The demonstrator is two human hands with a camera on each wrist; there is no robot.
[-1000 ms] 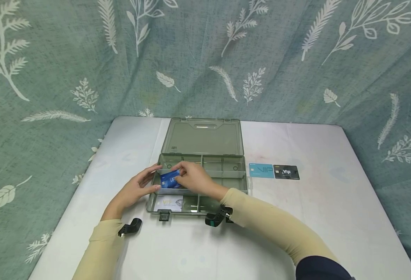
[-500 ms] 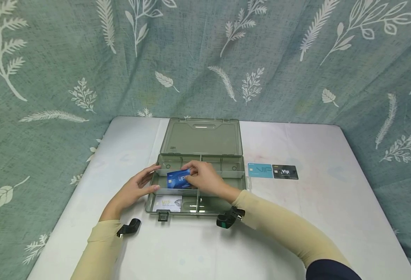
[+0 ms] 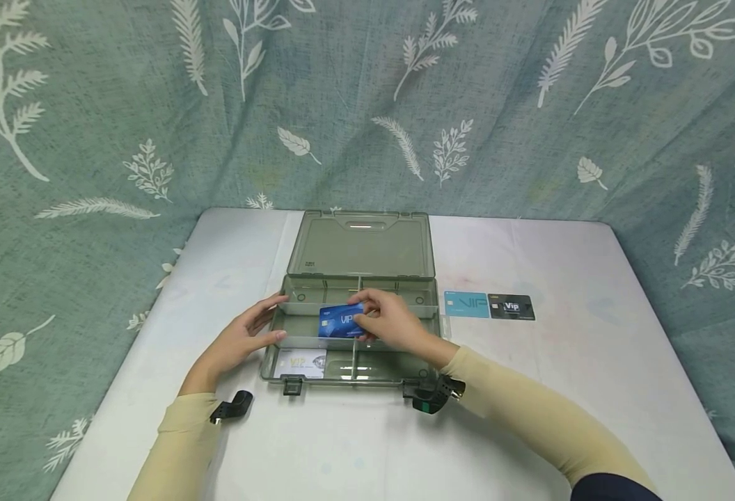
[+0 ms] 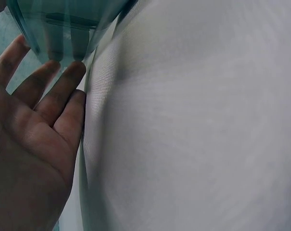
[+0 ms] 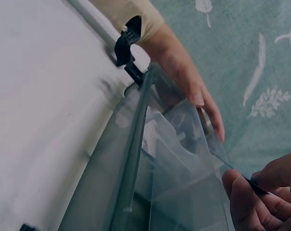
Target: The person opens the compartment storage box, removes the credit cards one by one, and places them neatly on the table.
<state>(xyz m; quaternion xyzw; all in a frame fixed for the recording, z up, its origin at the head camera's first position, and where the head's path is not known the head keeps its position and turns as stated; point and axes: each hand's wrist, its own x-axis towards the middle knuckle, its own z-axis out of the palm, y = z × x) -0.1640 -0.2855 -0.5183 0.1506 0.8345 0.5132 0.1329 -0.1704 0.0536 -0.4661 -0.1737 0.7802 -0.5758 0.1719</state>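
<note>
Right hand (image 3: 392,324) pinches the blue card (image 3: 337,321) by its right edge, room leftward; left hand (image 3: 240,336) (grip wide) touches the box (image 3: 380,365).

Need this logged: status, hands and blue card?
Right hand pinches blue card at middle row of box. Left hand touches box's left side. Nothing visibly blocking.

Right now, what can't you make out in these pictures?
- The blue card: right end partly hidden by the right hand, head view.
- The black card: smallest print too small to read, head view.
- The box: cut off by the top edge, left wrist view.
- The right hand: cut off by the right edge, right wrist view.
</note>
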